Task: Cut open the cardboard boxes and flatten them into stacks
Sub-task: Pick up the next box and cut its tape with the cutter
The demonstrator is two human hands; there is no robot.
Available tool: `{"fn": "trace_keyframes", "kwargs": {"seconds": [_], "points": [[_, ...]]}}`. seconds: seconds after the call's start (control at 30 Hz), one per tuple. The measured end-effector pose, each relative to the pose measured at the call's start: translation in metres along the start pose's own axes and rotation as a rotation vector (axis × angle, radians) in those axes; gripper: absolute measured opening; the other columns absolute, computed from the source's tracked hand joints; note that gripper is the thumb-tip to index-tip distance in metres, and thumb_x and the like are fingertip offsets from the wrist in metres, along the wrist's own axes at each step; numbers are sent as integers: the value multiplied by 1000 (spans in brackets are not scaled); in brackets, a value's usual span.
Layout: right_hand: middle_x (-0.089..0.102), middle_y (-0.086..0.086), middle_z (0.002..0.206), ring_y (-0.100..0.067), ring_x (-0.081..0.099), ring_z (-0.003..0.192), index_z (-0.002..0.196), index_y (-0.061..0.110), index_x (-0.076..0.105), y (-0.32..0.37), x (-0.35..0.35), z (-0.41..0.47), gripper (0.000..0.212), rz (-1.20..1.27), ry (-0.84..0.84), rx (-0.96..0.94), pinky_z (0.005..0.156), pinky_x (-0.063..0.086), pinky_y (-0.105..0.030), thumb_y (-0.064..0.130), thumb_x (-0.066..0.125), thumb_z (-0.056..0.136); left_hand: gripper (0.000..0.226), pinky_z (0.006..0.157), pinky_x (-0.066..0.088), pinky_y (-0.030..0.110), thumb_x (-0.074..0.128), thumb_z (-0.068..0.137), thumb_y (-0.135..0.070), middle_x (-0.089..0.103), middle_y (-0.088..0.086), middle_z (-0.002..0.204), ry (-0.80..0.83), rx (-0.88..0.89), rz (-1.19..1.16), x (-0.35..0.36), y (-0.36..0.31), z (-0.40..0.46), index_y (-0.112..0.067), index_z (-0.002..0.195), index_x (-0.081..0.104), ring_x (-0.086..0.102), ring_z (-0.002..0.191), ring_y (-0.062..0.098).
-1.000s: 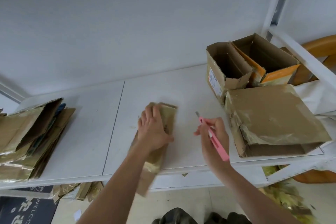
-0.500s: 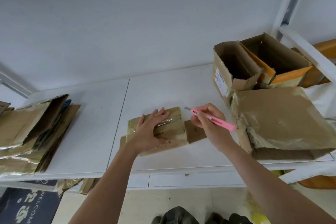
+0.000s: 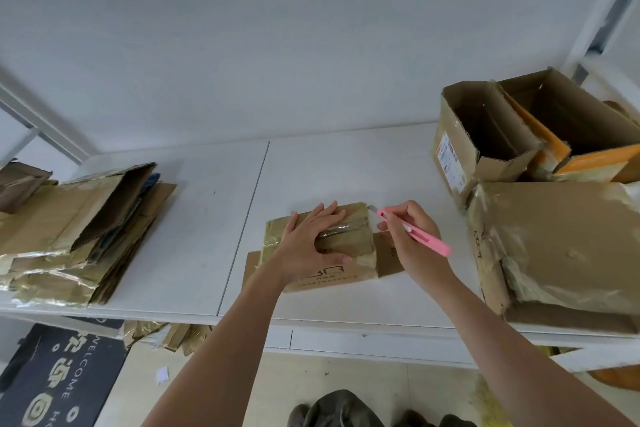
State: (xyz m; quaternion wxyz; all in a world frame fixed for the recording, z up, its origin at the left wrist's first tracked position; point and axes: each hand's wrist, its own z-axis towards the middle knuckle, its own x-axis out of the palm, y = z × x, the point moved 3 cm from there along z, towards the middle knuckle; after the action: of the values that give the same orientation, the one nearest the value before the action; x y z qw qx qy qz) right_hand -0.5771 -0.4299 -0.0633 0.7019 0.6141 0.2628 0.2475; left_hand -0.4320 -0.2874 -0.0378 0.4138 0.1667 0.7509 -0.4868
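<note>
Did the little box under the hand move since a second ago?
Yes. The little box was hanging over the table's front edge; it now lies crosswise, fully on the table, under the left hand.

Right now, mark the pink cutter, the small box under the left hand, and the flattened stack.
pink cutter (image 3: pixel 424 237), head view, middle of its pink handle.
small box (image 3: pixel 349 241), head view, taped top face right of the left hand.
flattened stack (image 3: pixel 69 229), head view, top sheet of the pile at left.
</note>
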Motion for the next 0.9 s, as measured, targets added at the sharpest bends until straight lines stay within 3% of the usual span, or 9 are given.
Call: {"fn": "trace_keyframes", "kwargs": {"seconds": [0.2,0.37,0.6,0.73,0.83,0.9], "points": [[70,-3,83,-25,70,83,90,6,59,6,2,4,10,-61,37,-2,70,55,-45,12,56,98,86,120,-14,34,78,77,-44,16,-23,159,-1,-9,-18,0,1,1,-35,150,33,2,145,-9],[67,-4,73,-21,66,73,83,4,59,14,-3,-3,14,-116,61,-37,57,49,-27,8,57,96,86,120,-15,34,76,78,-45,14,-22,160,1,-9,2,1,1,2,-34,151,32,1,145,-8],[62,-14,70,-35,60,67,81,4,53,19,-8,-27,22,-141,124,-134,56,47,-44,21,51,93,85,120,-14,36,76,79,-45,14,-24,159,-8,-7,14,3,1,2,-35,150,32,1,143,-11],[62,-15,73,-38,61,69,82,4,52,22,-11,-33,29,-137,166,-155,57,47,-45,31,49,92,85,121,-13,36,76,78,-47,13,-25,159,-12,-7,22,3,2,2,-37,150,32,0,141,-14],[65,-11,75,-25,62,68,79,4,54,26,-14,-38,27,-184,233,-144,54,49,-33,28,53,92,84,121,-13,35,75,78,-47,12,-26,159,-16,-8,24,3,1,1,-38,150,31,0,142,-13],[66,-5,72,-16,63,65,78,2,58,26,-19,-33,18,-163,213,-111,52,50,-31,10,59,94,84,120,-13,34,76,78,-47,13,-25,159,-16,-3,19,3,1,1,-38,150,31,0,140,-14]]}}
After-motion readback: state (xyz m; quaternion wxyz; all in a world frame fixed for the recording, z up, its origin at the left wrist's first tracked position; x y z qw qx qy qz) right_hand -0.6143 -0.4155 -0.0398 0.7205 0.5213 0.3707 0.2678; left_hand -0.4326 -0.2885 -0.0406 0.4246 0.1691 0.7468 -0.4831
